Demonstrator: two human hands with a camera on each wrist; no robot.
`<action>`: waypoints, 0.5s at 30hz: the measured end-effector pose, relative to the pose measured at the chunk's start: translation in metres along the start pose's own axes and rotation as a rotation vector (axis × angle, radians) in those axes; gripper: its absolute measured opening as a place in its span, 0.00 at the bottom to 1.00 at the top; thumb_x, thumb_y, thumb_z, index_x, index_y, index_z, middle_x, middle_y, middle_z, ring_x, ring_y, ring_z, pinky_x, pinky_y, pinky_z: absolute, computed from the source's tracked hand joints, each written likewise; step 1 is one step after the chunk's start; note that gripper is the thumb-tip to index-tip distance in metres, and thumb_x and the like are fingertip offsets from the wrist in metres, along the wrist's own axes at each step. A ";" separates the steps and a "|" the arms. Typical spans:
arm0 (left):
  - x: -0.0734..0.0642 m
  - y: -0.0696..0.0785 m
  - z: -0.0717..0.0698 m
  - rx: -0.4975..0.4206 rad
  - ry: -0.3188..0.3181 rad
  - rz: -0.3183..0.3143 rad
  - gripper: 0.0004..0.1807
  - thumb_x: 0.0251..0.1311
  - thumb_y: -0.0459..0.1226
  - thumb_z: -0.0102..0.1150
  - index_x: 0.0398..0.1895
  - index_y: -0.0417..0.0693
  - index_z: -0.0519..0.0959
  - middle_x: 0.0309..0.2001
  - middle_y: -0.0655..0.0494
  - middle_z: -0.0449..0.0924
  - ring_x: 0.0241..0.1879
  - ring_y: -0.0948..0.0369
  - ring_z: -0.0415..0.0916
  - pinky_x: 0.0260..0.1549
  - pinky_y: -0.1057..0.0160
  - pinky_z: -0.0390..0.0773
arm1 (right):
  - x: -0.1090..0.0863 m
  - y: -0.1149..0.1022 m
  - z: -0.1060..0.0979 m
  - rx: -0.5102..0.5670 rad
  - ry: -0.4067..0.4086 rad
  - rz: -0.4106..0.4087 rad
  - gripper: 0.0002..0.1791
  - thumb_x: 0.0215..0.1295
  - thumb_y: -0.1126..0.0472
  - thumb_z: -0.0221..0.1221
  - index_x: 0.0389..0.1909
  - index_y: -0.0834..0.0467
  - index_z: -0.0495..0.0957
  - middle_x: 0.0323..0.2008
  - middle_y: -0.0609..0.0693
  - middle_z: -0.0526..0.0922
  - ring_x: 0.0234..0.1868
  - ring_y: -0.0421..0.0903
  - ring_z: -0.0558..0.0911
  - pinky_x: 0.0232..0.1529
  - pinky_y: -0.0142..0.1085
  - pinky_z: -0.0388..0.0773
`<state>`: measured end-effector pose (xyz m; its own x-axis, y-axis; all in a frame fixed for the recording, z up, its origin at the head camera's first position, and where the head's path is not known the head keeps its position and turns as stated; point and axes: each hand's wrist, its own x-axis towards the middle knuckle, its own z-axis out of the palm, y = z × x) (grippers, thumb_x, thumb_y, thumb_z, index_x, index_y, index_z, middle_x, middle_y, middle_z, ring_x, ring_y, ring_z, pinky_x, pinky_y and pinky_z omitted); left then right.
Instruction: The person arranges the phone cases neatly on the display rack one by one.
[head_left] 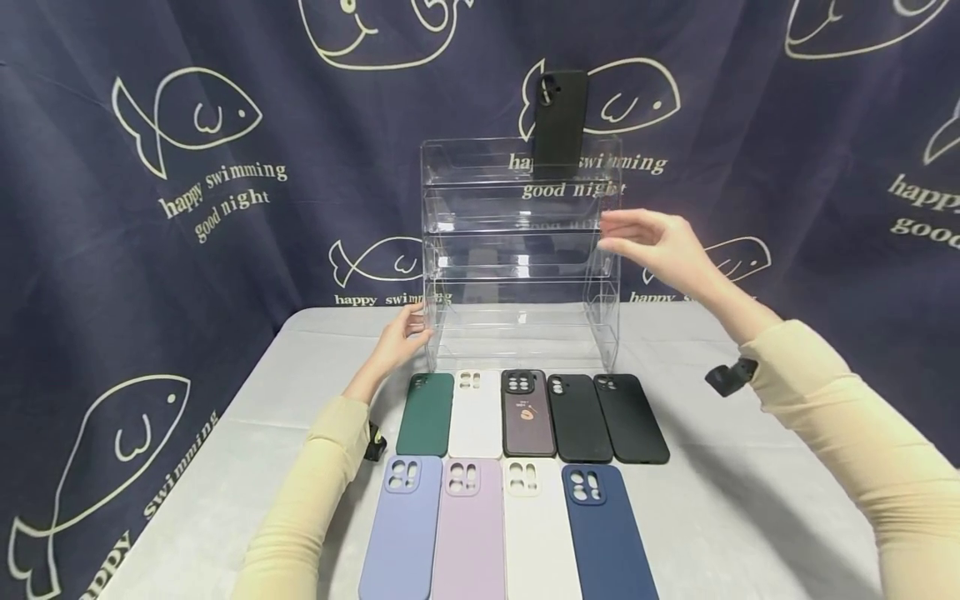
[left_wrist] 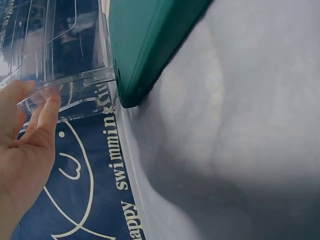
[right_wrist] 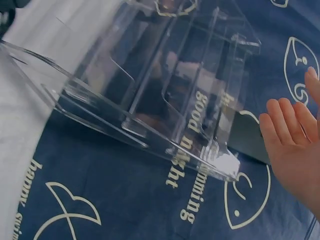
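A clear plastic tiered display rack (head_left: 517, 292) stands upright at the back of the table. My left hand (head_left: 400, 340) grips the rack's lower left edge, thumb and fingers on either side of the clear panel (left_wrist: 75, 80) in the left wrist view. On the top tier, toward the right, a black phone case (head_left: 561, 125) leans upright. My right hand (head_left: 652, 242) is raised beside the rack's right side, holding nothing. In the right wrist view its fingers (right_wrist: 282, 120) are nearly straight, close to the black case's edge.
Before the rack lies a row of phone cases: green (head_left: 424, 417), white (head_left: 474, 417), dark printed (head_left: 528, 425) and two black. Nearer are blue-lilac (head_left: 401, 533), pink-lilac (head_left: 468, 542), white (head_left: 542, 542) and navy (head_left: 611, 533) cases. A dark fish-print curtain (head_left: 225, 250) hangs behind.
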<state>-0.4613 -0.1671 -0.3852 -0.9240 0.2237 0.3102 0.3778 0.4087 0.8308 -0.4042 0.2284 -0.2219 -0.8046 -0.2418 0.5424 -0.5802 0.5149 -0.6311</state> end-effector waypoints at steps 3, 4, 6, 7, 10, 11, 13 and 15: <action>-0.008 0.016 -0.001 0.003 -0.018 -0.014 0.31 0.61 0.26 0.53 0.66 0.30 0.56 0.58 0.26 0.66 0.58 0.37 0.68 0.63 0.49 0.68 | -0.013 0.002 0.007 -0.018 -0.028 -0.010 0.23 0.58 0.59 0.65 0.55 0.59 0.76 0.48 0.52 0.84 0.42 0.27 0.81 0.43 0.17 0.77; -0.008 0.015 -0.001 0.004 -0.021 -0.017 0.31 0.61 0.27 0.53 0.66 0.30 0.56 0.59 0.26 0.66 0.59 0.37 0.67 0.63 0.49 0.68 | -0.018 0.002 0.009 -0.025 -0.035 -0.012 0.23 0.58 0.59 0.65 0.55 0.59 0.76 0.49 0.53 0.83 0.43 0.28 0.81 0.43 0.18 0.77; -0.008 0.015 -0.001 0.005 -0.026 -0.025 0.31 0.61 0.27 0.53 0.66 0.31 0.56 0.59 0.27 0.67 0.59 0.38 0.68 0.63 0.49 0.69 | -0.026 0.002 0.012 -0.031 -0.056 -0.012 0.23 0.58 0.59 0.65 0.55 0.59 0.76 0.50 0.57 0.82 0.44 0.28 0.81 0.43 0.18 0.77; -0.008 0.014 0.000 0.005 -0.024 -0.024 0.31 0.61 0.27 0.54 0.67 0.32 0.57 0.59 0.28 0.67 0.59 0.38 0.68 0.63 0.49 0.69 | -0.030 0.003 0.014 -0.032 -0.064 -0.014 0.23 0.58 0.59 0.65 0.55 0.59 0.76 0.51 0.58 0.81 0.45 0.28 0.81 0.43 0.18 0.77; -0.001 -0.002 0.001 0.002 -0.013 -0.022 0.32 0.61 0.30 0.55 0.68 0.37 0.57 0.59 0.31 0.68 0.59 0.41 0.69 0.63 0.51 0.69 | -0.042 0.006 0.017 -0.038 -0.088 -0.002 0.24 0.58 0.60 0.64 0.56 0.59 0.75 0.52 0.58 0.80 0.47 0.28 0.79 0.45 0.17 0.76; -0.001 -0.002 0.001 0.004 -0.012 -0.020 0.32 0.61 0.29 0.55 0.68 0.38 0.57 0.59 0.31 0.69 0.59 0.41 0.69 0.63 0.51 0.69 | -0.046 0.007 0.018 -0.036 -0.098 0.005 0.24 0.58 0.60 0.64 0.57 0.59 0.75 0.53 0.57 0.80 0.48 0.27 0.79 0.46 0.17 0.75; -0.002 -0.002 0.000 0.005 -0.006 -0.017 0.32 0.61 0.30 0.56 0.68 0.39 0.57 0.59 0.31 0.69 0.58 0.41 0.70 0.63 0.51 0.68 | -0.054 0.009 0.020 -0.044 -0.118 0.021 0.24 0.58 0.59 0.64 0.57 0.57 0.75 0.54 0.55 0.80 0.50 0.30 0.79 0.48 0.16 0.74; -0.001 -0.002 -0.001 0.001 -0.003 -0.014 0.33 0.60 0.29 0.56 0.68 0.39 0.57 0.58 0.31 0.69 0.58 0.41 0.70 0.64 0.51 0.68 | -0.063 0.008 0.021 -0.049 -0.138 0.037 0.24 0.59 0.58 0.64 0.57 0.55 0.74 0.54 0.53 0.80 0.53 0.32 0.78 0.50 0.16 0.73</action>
<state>-0.4609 -0.1685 -0.3866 -0.9289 0.2206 0.2976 0.3653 0.4128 0.8344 -0.3610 0.2304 -0.2729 -0.8368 -0.3314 0.4357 -0.5459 0.5643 -0.6193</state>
